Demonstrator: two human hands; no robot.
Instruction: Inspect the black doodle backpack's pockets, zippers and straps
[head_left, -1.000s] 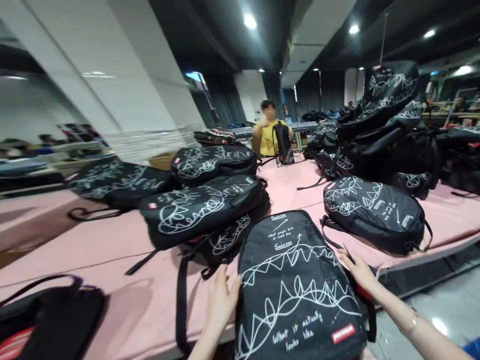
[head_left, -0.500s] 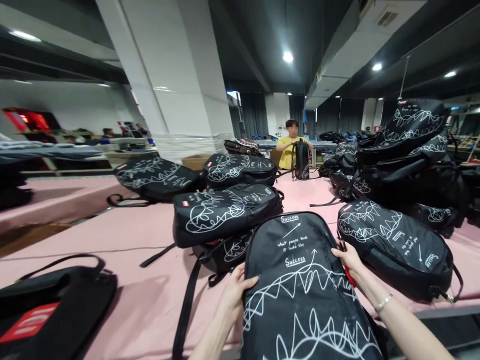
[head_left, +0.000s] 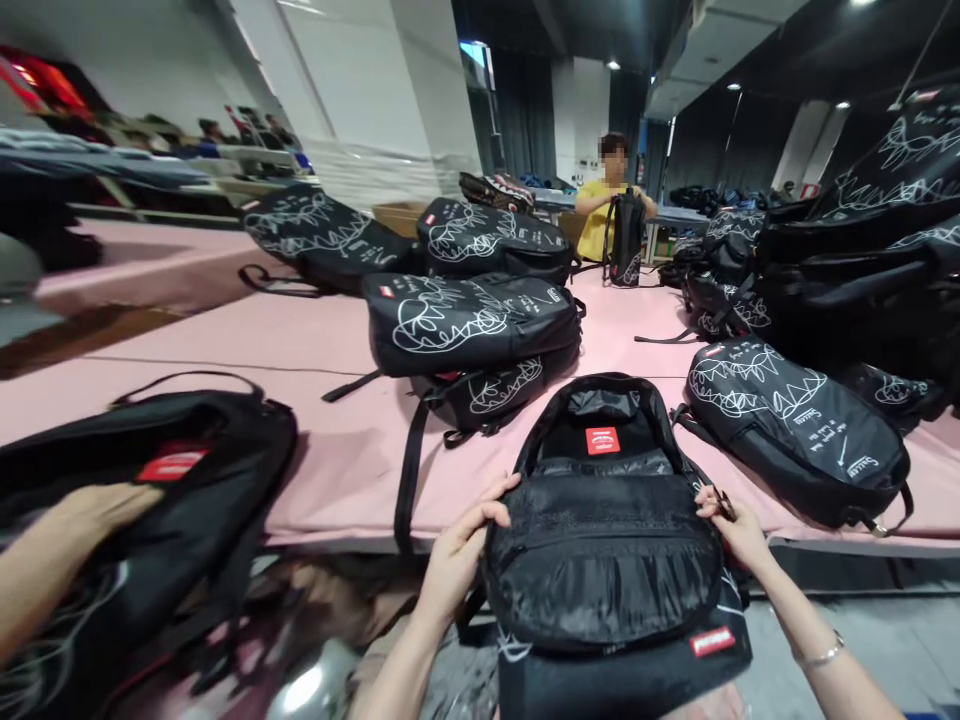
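Note:
A black backpack with white scribble print lies open at the near edge of the pink table, its front flap folded down toward me and the black lining with a red label showing. My left hand grips the flap's left edge. My right hand grips its right edge, with a thin dark object between the fingers that I cannot make out.
Several more black printed backpacks lie on the table, stacked high at right. Another person's arm rests on a black bag at left. A person in yellow handles a backpack at the far end.
The backpack's front flap has been opened and folded down toward me; before it lay shut, printed side up. Both hands stayed on its edges. An arm has appeared at left.

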